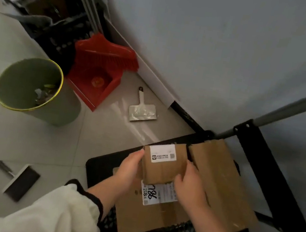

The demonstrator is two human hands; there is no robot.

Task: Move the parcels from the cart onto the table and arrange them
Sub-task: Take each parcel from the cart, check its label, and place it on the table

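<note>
Floor, left of the cart: a hand brush (17, 180), a green bin (32, 86) with scraps inside, a red dustpan (96, 78) leaning in the wall corner and a small white dustpan (142, 110). None of it belongs to the job.

The cart (100, 167) has a black deck, and 3 parcels are on it. No table is in view, so the drop-off is judged to be behind or beside the person.

The left hand (129, 170) is clamped on the left face of the small parcel (164, 165), fingers curled round its edge. That box sits near the deck's left edge on top of the flat parcel (143, 220), covering part of its label. It is the top of the stack, so it likely has to go first.

The right hand (190, 190) grips the opposite face, its fingers tucked into the gap next to the large parcel (222, 179). This is a 2-sided squeeze, probably because the box is too wide for 1 hand. Whether it has lifted clear of the flat parcel cannot be told.

The large parcel lies along the deck's right edge and runs up to the handle (289, 111) end, just beside the small one. It is untouched.

Judgement: early in the task, pick-up step in hand.
</note>
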